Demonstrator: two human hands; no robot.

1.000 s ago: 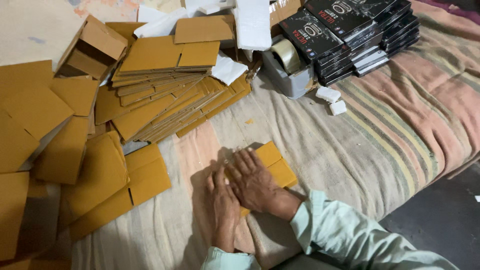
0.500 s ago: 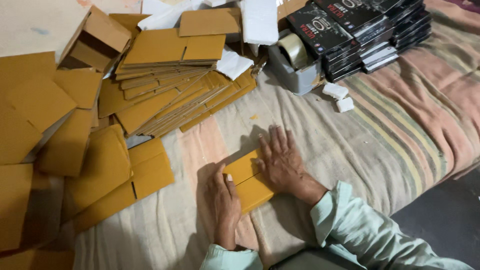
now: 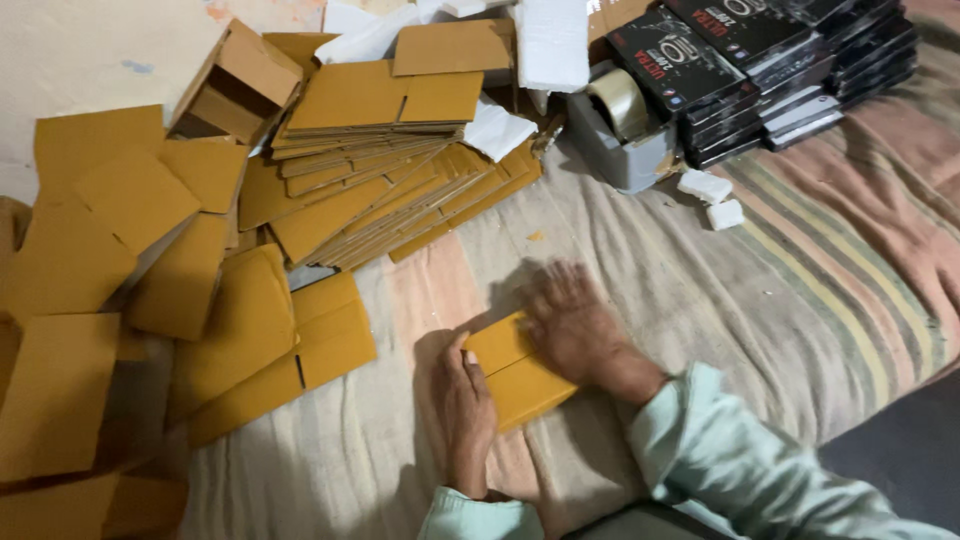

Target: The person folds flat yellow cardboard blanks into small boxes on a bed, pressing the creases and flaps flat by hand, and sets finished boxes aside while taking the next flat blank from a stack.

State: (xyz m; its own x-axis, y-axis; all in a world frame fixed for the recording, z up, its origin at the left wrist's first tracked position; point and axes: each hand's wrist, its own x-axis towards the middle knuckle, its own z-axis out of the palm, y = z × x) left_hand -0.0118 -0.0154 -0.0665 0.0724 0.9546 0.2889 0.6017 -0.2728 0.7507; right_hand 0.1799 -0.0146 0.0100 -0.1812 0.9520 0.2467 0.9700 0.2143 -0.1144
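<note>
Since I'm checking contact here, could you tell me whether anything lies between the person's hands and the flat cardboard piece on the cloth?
Nothing visible does. The right hand lies flat on the cardboard piece, and the left hand touches its left edge. The cardboard stack lies apart, farther away.

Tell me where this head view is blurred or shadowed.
Head view: right hand smeared by motion blur; left hand sharper, both on the flat cardboard piece; soft shadow on the cloth left of the hands; card stacks evenly lit.
</note>
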